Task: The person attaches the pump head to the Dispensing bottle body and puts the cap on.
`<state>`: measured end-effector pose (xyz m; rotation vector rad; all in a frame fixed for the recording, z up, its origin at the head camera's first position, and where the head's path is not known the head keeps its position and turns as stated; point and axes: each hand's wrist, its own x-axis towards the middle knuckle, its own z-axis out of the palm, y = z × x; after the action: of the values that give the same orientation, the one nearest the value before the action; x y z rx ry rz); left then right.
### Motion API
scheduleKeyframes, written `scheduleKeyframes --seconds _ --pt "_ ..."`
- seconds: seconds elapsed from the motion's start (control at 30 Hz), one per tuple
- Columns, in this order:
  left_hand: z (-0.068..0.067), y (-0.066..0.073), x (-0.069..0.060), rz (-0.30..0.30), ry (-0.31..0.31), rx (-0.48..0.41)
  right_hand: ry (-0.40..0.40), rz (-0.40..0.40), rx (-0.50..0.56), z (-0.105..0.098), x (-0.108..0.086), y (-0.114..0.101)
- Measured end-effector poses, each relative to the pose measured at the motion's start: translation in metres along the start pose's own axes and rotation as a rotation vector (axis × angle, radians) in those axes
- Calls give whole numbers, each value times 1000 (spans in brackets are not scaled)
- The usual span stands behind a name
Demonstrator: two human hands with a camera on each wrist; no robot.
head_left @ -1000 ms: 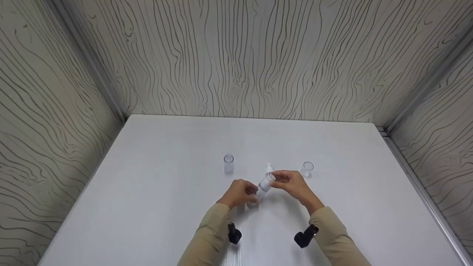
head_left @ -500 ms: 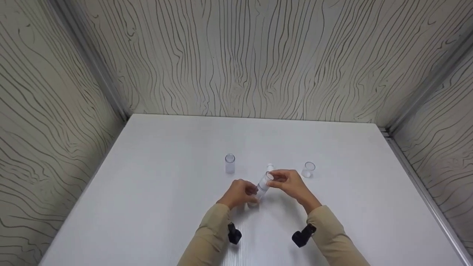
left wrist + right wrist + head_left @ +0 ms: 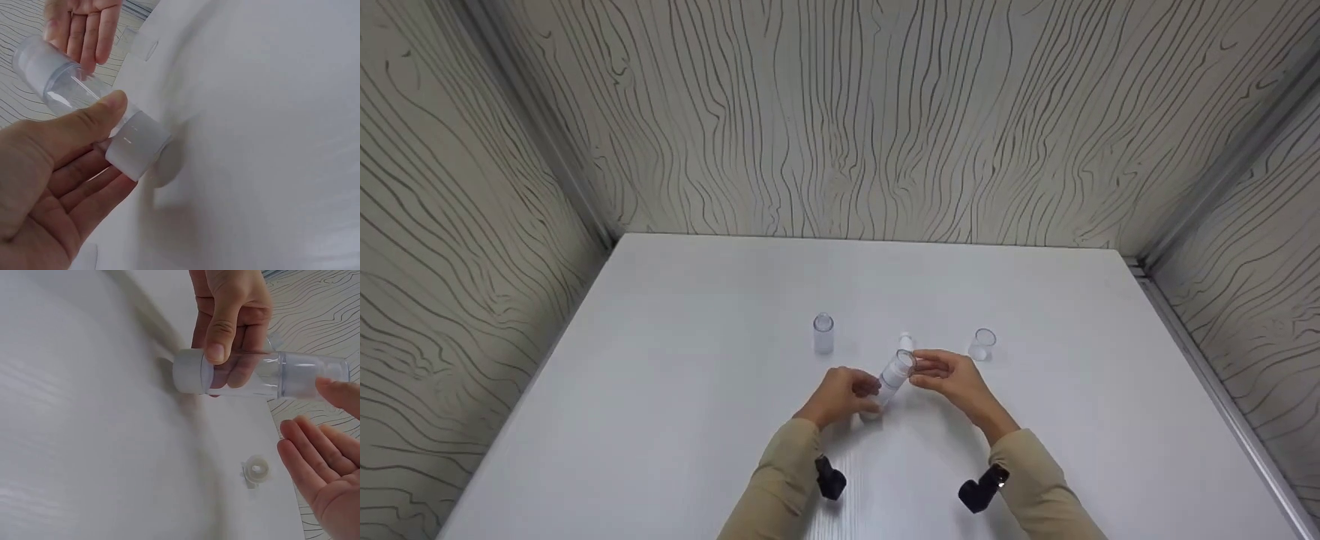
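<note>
My left hand point(image 3: 838, 395) holds a clear cylindrical bottle point(image 3: 247, 377) near its white base, thumb on one side and fingers on the other. The bottle is tilted, its whitish top section pointing away from me. At that top end is my right hand point(image 3: 956, 380). In the right wrist view its thumb lies at the whitish section, while the other fingers are extended and spread off the bottle; whether the thumb touches it I cannot tell. Behind the bottle a small white piece point(image 3: 906, 341) stands on the table.
A second clear container point(image 3: 823, 335) stands to the left, farther back on the white table point(image 3: 697, 337). To the right is a short clear cup-like piece point(image 3: 982, 345). Wood-grain patterned panels point(image 3: 840, 120) enclose the table at the back and sides.
My right fingers have loosened from the bottle's top and shifted slightly to the right. The left hand keeps its hold, and the bottle stays in nearly the same place.
</note>
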<state>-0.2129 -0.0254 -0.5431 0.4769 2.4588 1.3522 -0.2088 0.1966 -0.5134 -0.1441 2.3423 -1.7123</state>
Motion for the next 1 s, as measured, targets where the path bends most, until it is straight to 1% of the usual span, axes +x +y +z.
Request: scheduleKeyframes --seconds 0.1,0.2,0.3,0.4,0.57,0.73,0.83,1.0 --pt "2 -3 0 25 37 -5 21 2 32 -1 0 4" --pt "3 -4 0 35 72 -36 39 13 56 0 0 7" --pt "4 -5 1 44 105 -64 54 37 52 1 0 10" --pt "5 -6 1 49 134 -67 79 69 50 5 0 14" --pt "8 -9 2 20 175 -80 99 90 51 9 0 19" --pt "10 -10 3 -8 221 -131 123 109 50 13 0 23" --pt "12 -11 4 -5 260 -156 141 131 42 15 0 25" --pt "18 -16 7 29 346 -153 152 159 42 18 0 28"
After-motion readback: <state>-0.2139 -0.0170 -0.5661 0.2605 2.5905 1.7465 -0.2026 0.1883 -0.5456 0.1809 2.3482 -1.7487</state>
